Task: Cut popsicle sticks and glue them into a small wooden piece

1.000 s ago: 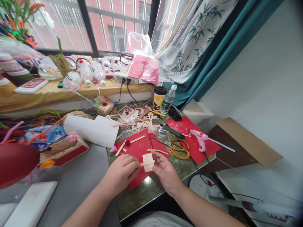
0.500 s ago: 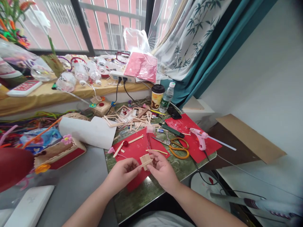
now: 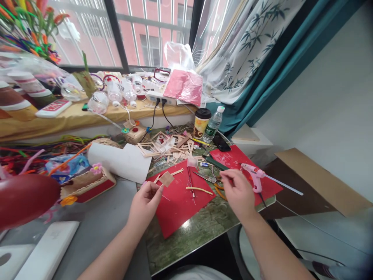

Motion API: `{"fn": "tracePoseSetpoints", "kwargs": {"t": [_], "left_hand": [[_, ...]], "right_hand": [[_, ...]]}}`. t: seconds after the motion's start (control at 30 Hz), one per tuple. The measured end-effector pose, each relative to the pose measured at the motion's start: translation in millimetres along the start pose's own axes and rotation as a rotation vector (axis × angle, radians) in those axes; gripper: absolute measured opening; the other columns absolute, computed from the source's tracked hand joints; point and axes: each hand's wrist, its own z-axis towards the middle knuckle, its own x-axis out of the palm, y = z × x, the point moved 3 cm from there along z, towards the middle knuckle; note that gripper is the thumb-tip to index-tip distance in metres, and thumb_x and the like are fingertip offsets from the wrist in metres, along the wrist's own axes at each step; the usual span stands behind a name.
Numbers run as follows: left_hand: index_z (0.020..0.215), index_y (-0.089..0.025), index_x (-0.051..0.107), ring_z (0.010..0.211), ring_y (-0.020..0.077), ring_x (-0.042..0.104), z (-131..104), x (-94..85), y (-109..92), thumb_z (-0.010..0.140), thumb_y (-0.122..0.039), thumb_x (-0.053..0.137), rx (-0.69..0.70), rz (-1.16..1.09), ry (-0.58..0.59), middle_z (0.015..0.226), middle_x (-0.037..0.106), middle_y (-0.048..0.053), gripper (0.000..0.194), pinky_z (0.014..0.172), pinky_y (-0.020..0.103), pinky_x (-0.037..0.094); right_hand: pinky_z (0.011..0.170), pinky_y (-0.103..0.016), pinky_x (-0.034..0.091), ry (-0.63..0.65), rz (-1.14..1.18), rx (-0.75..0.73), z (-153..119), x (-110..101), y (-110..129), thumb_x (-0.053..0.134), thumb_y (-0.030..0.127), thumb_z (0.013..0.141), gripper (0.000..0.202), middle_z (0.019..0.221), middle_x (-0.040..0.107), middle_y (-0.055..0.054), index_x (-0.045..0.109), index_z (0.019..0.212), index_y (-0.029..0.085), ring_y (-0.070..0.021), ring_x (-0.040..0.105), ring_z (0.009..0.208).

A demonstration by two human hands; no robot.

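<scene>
A small square of craft sticks (image 3: 167,179) sits at the fingertips of my left hand (image 3: 146,203), which pinches it above a red sheet (image 3: 180,212). My right hand (image 3: 239,194) hovers over the scissors (image 3: 220,191), covering much of their orange handles. Its fingers are curled together; whether anything is between them I cannot make out. On the red sheet lie a thin yellowish strip (image 3: 199,189), a pencil-like stick (image 3: 190,181) and loose craft sticks (image 3: 178,171). A pink glue gun (image 3: 254,177) rests right of my right hand on another red sheet (image 3: 269,188).
Loose craft sticks (image 3: 177,149) are heaped at the back of the table, near a paper cup (image 3: 201,123), a water bottle (image 3: 213,125) and a phone (image 3: 222,142). Rolled white paper (image 3: 119,161) and a decorated wooden box (image 3: 89,186) are at left.
My right hand has let go of the craft-stick square and moved right, over the scissors. The left hand has shifted left with the square, now tilted up. The camera view has turned left.
</scene>
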Motion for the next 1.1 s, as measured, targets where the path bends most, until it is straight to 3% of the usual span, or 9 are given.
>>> {"fn": "tracePoseSetpoints", "kwargs": {"t": [0.07, 0.13, 0.23, 0.37, 0.5, 0.6, 0.7, 0.9, 1.1], "left_hand": [[0.081, -0.021, 0.057, 0.067, 0.0140, 0.051, -2, -5.6, -11, 0.096, -0.032, 0.060, 0.232, 0.164, -0.028, 0.071, 0.055, -0.001, 0.019, 0.063, 0.026, 0.041], [0.086, -0.022, 0.061, 0.077, 0.0160, 0.056, -6, -8.1, -22, 0.096, -0.021, 0.059, 0.511, 0.298, 0.020, 0.080, 0.062, 0.002, 0.010, 0.074, 0.030, 0.045], [0.101, -0.024, 0.065, 0.082, 0.0173, 0.058, -16, -8.6, -31, 0.093, -0.010, 0.060, 0.798, 0.433, 0.117, 0.090, 0.069, 0.004, 0.016, 0.078, 0.033, 0.048], [0.117, -0.024, 0.062, 0.086, 0.0187, 0.058, -25, -4.3, -31, 0.092, -0.005, 0.060, 0.910, 0.540, 0.205, 0.098, 0.072, 0.006, 0.031, 0.079, 0.034, 0.049], [0.113, -0.023, 0.062, 0.089, 0.0190, 0.060, -24, 1.5, -31, 0.094, -0.011, 0.058, 0.765, 0.445, 0.224, 0.099, 0.070, 0.006, 0.023, 0.082, 0.034, 0.050], [0.108, -0.021, 0.060, 0.083, 0.0184, 0.061, -17, 5.7, -29, 0.098, -0.027, 0.056, 0.425, 0.267, 0.251, 0.094, 0.067, 0.006, 0.013, 0.075, 0.032, 0.051], [0.091, -0.020, 0.062, 0.070, 0.0162, 0.057, -13, 12.1, -22, 0.102, -0.041, 0.047, 0.165, 0.144, 0.356, 0.077, 0.063, 0.002, 0.028, 0.065, 0.028, 0.047], [0.078, -0.019, 0.062, 0.067, 0.0156, 0.055, -9, 19.9, -10, 0.098, -0.050, 0.052, 0.031, 0.002, 0.427, 0.071, 0.062, 0.001, 0.038, 0.064, 0.026, 0.044], [0.089, -0.018, 0.069, 0.072, 0.0157, 0.059, -7, 21.3, -6, 0.090, -0.051, 0.066, -0.116, -0.255, 0.307, 0.079, 0.067, 0.002, 0.033, 0.065, 0.025, 0.046]], "right_hand": [[0.111, -0.054, 0.040, -0.042, -0.076, 0.008, 6, -6, -2, 0.066, 0.031, 0.092, 0.022, 0.122, 0.065, -0.012, 0.071, 0.112, 0.024, -0.0309, 0.058, 0.120], [0.110, -0.055, 0.042, 0.090, 0.070, 0.164, -5, 6, 2, 0.076, 0.036, 0.084, 0.041, 0.134, 0.060, -0.014, 0.067, 0.122, 0.024, -0.0326, 0.056, 0.125], [0.087, -0.046, 0.056, 0.587, 0.692, 0.564, -52, 53, 26, 0.077, 0.045, 0.085, 0.050, 0.120, 0.068, -0.012, 0.063, 0.128, 0.025, -0.0269, 0.070, 0.097], [0.069, -0.031, 0.055, 0.594, 1.067, 0.837, -88, 90, 55, 0.078, 0.049, 0.084, 0.040, 0.082, 0.070, -0.004, 0.070, 0.106, 0.017, -0.0165, 0.067, 0.070], [0.057, -0.024, 0.050, 0.558, 0.989, 0.858, -82, 99, 55, 0.081, 0.050, 0.080, 0.038, 0.074, 0.068, -0.003, 0.070, 0.085, 0.014, -0.0118, 0.062, 0.058], [0.054, -0.023, 0.049, 0.531, 0.856, 0.793, -74, 99, 50, 0.080, 0.053, 0.079, 0.041, 0.073, 0.069, -0.003, 0.071, 0.083, 0.014, -0.0118, 0.061, 0.057], [0.055, -0.024, 0.051, 0.550, 0.776, 0.748, -72, 102, 45, 0.079, 0.054, 0.079, 0.040, 0.076, 0.071, -0.003, 0.072, 0.085, 0.015, -0.0125, 0.062, 0.058], [0.055, -0.025, 0.049, 0.569, 0.691, 0.675, -72, 109, 37, 0.077, 0.053, 0.082, 0.039, 0.070, 0.068, -0.001, 0.073, 0.091, 0.016, -0.0129, 0.060, 0.056], [0.055, -0.025, 0.043, 0.659, 0.614, 0.605, -72, 115, 36, 0.076, 0.052, 0.084, 0.035, 0.065, 0.064, 0.001, 0.068, 0.079, 0.018, -0.0142, 0.057, 0.057]]}}
